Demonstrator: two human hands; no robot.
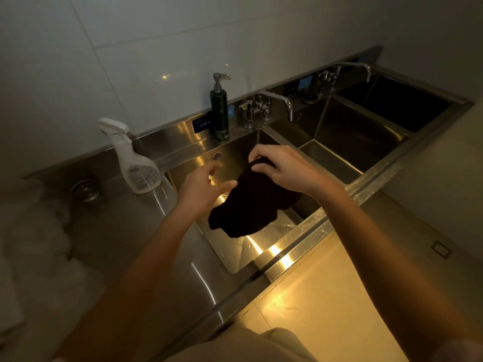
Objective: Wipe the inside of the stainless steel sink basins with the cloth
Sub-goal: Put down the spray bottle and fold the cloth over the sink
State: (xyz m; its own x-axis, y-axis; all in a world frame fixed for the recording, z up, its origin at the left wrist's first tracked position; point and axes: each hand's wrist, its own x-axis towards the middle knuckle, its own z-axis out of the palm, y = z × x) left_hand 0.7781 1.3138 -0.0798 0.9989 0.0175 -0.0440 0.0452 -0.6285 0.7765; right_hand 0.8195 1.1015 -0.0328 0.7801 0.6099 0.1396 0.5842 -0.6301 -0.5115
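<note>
My right hand [277, 168] is pinching the top edge of the cloth [251, 202] between thumb and fingertips, knuckles up, just right of the frame's centre. The dark cloth is hanging down from that pinch, so its long axis is running from my fingers toward the lower left, with the loose bottom dangling above the floor of the near basin [261, 241] and not touching the steel yet, as far as I can tell.

My left hand [206, 186] is sitting just left of the cloth, fingers relaxed and spread, gripping nothing. The thumb side is pointing at the fabric and looks to be right against its edge, though it's too dim to be sure. Both forearms are coming up from the bottom of the frame and angling in toward the middle.

So the cloth is already over the basin it needs to wipe, and the right hand is clearly the one in charge. I'm guessing the next bit is bunching it up and dropping straight down.

Further out, the spray bottle [136, 163] is standing on the counter at left, the pump bottle [220, 111] is up behind the basin, and the other basins [366, 131] are stretching off to the upper right.
</note>
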